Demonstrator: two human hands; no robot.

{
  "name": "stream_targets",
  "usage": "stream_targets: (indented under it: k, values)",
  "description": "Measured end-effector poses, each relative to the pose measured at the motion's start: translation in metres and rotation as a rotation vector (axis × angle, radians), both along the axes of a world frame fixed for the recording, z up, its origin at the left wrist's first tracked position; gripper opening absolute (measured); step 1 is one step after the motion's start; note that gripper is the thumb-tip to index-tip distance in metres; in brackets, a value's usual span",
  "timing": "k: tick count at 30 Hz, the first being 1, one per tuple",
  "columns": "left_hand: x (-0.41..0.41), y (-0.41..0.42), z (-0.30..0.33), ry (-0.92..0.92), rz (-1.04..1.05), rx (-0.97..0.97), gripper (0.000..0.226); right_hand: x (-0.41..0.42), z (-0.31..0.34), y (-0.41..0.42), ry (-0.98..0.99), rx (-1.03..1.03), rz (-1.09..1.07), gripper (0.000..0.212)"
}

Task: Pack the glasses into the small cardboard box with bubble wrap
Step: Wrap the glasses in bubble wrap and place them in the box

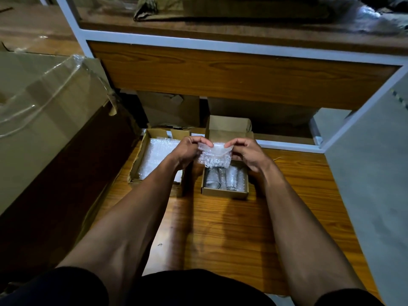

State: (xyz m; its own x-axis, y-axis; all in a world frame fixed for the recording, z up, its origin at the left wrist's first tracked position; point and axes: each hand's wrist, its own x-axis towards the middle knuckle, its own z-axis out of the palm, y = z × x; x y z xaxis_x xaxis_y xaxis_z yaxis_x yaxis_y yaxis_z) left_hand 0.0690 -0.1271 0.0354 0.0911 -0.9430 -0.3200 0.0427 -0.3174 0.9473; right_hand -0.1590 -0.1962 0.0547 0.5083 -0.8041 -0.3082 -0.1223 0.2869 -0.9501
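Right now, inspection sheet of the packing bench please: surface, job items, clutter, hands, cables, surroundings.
Surface: brown wood-grain tabletop, bare in front of the boxes.
Job's things: small open brown cardboard box holds clear drinking glasses lying on their sides; exact count unclear. A small clear bubble wrap sheet is held above the box.
Clutter: second open cardboard tray to its left, lined with bubble wrap.
Grippers: left hand and right hand each pinch a top corner of the sheet.
Cables: nothing seen.
Surroundings: large taped cardboard carton on the left; white-framed wooden shelf behind; grey panel on the right.
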Motion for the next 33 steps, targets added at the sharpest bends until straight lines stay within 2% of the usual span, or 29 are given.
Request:
stream_targets:
  k: [7,9,11,13,18,24,26,29,33]
  values:
    - [-0.013,0.002,0.009,0.049,0.035,0.086,0.037,-0.008,0.003,0.003,0.019,0.037,-0.001,0.033]
    - [-0.013,0.001,0.007,0.093,0.043,0.129,0.037,-0.010,0.005,0.004,0.001,0.035,0.003,0.027]
    - [-0.014,0.002,0.004,0.067,0.045,0.108,0.025,-0.011,0.004,0.006,0.001,0.018,-0.002,0.012]
    - [-0.017,0.002,0.000,0.032,0.035,0.048,0.007,-0.013,0.000,0.006,0.014,-0.007,-0.002,0.014]
    - [-0.020,0.003,-0.005,0.032,0.057,-0.031,0.033,-0.017,-0.006,0.003,0.021,-0.024,-0.033,0.036]
    - [-0.026,0.002,-0.004,0.127,0.044,0.025,0.062,-0.019,-0.012,0.000,-0.002,-0.032,-0.088,0.052]
    - [-0.029,0.002,-0.002,0.123,0.040,0.024,0.061,-0.020,-0.014,0.000,-0.016,-0.006,-0.080,0.053]
    - [-0.030,0.003,-0.001,0.084,0.031,-0.015,0.046,-0.023,-0.014,0.002,-0.014,0.053,-0.043,0.056]
    - [-0.030,0.001,-0.005,0.083,0.005,-0.069,0.033,-0.025,-0.018,0.002,0.028,0.032,-0.032,0.038]
